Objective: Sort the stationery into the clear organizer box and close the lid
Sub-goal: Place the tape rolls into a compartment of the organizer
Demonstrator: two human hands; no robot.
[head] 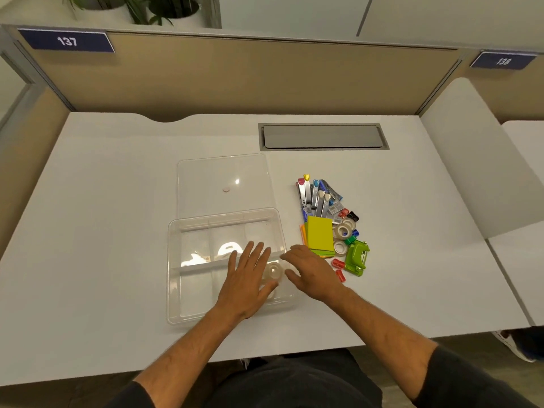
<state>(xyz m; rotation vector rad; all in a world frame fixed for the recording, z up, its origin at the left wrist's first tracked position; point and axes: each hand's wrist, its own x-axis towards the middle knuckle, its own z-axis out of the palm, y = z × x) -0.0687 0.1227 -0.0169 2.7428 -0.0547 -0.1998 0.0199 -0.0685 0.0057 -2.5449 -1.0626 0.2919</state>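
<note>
Stationery (329,225) sits heaped right of centre in the frame, well apart from nothing much: it lies just beside the clear organizer box (176,278), whose lid (223,172) lies open and flat behind it toward the upper middle. Both hands are over the box's lower right compartment. The left hand (247,281) has its fingers straight and spread, and the right hand (312,275) looks relaxed and flat too; between them is a tape roll (274,271), and I cannot tell whether either hand actually touches it. From where I stand, the worry is the box itself: it is light and clear, and a nudge from those wrists could slide it on the white desk (103,201). Reaching back across, the right forearm might also sweep the red caps (338,269) and green hole punch (356,257) nearest it toward the edge.
</note>
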